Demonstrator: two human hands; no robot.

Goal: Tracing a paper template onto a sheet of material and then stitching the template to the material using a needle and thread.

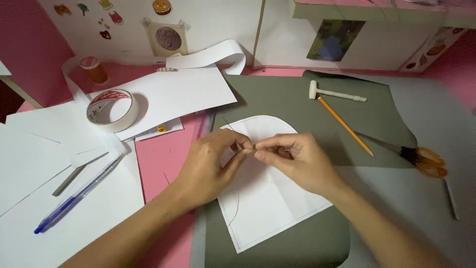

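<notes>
My left hand (210,166) and my right hand (297,161) meet fingertip to fingertip over a white paper pattern (270,203) with a rounded top. Both pinch a thin dark thread (235,207), which curves out below my left hand and shows again above it. Whatever sits right at the pinch is too small to make out. The pattern lies on a grey-green sheet (297,99) with rounded corners.
An orange pencil (344,125), a small white mallet (334,93) and orange-handled scissors (421,159) lie right of my hands. To the left are a tape roll (111,109), a blue pen (79,193), a metal blade (74,174) and loose white sheets (178,94).
</notes>
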